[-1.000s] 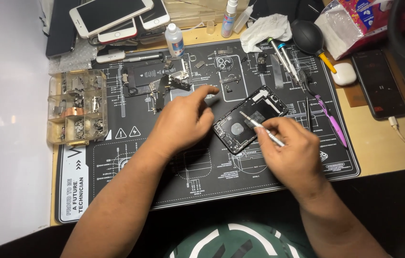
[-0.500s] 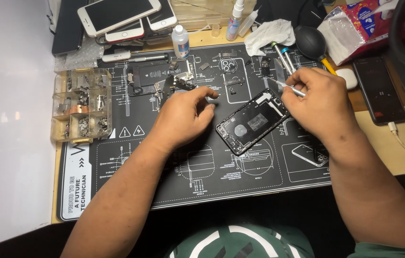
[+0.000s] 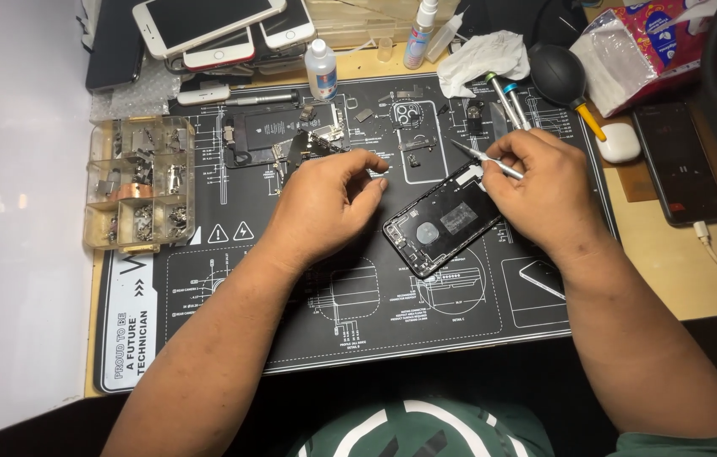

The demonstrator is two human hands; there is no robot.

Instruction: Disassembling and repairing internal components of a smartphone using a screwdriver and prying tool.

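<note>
Phone shell lies between left hand and right hand.

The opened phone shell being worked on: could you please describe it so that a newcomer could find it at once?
Start at the black repair mat that covers the desk, and look to its middle, between the two hands. The opened phone shell lies there tilted, its top corner under the right hand, which holds a thin metal tool. Unlike the whole phones stacked at the top left, it is a dark, empty frame without a screen.
</note>
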